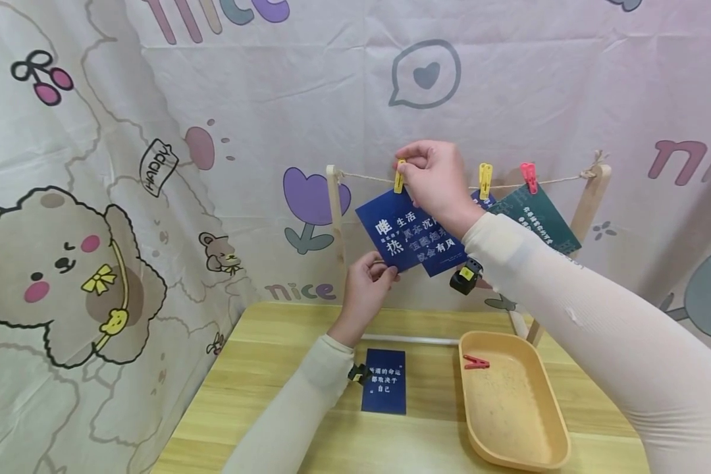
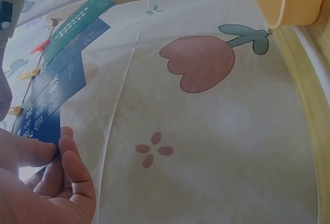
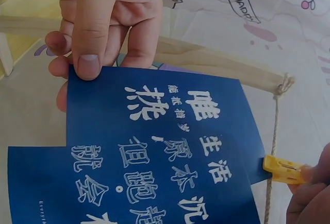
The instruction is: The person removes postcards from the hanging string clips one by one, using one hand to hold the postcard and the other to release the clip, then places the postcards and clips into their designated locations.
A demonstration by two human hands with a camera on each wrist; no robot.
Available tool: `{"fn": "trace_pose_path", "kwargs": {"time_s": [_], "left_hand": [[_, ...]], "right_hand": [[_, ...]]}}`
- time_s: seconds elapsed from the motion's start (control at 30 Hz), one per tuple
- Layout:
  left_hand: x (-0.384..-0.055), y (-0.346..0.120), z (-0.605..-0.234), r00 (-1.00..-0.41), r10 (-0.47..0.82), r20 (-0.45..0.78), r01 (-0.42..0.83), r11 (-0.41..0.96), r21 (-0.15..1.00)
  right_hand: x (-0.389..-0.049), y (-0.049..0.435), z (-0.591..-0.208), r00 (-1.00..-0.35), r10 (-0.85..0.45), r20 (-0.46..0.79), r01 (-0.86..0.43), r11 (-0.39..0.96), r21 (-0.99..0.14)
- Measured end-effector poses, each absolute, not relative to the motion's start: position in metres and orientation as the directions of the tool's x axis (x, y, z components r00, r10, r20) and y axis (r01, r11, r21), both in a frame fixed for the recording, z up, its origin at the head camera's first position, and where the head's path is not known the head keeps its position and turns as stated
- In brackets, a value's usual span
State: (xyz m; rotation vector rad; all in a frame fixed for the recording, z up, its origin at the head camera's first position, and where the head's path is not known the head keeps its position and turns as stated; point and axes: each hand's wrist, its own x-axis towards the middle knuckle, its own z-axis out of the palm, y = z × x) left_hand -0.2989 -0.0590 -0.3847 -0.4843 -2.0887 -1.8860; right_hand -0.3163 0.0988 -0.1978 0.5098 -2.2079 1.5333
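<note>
On my wood-grained desk (image 1: 261, 355) I see a blue card (image 1: 385, 383); right of it, a tray (image 1: 512, 408); towards the back, a rack (image 1: 592, 195).

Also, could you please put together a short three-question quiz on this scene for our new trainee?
1. Multiple choice: what colour is the clip that the right hand pinches at the string? A) red, B) yellow, C) green.
2. True or false: the left hand pinches a corner of the green card.
3. Open question: what lies inside the orange tray on the table?

Key: 1. B, the yellow clip. 2. False; it pinches a corner of a blue card. 3. A red clip.
</note>
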Motion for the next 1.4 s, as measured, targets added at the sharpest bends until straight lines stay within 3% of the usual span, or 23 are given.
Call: {"fn": "trace_pose_path", "kwargs": {"time_s": [0.67, 1.4], "left_hand": [[-0.298, -0.066, -0.386, -0.905, 0.035, 0.424, 0.425, 0.096, 0.9], [-0.294, -0.088, -0.401, -0.928, 0.004, 0.372, 0.372, 0.054, 0.927]], "right_hand": [[-0.313, 0.093, -0.189, -0.727, 0.014, 0.687, -0.663, 0.248, -0.706], [-0.286, 0.105, -0.199, -0.659, -0.007, 0.753, -0.716, 0.315, -0.623]]}}
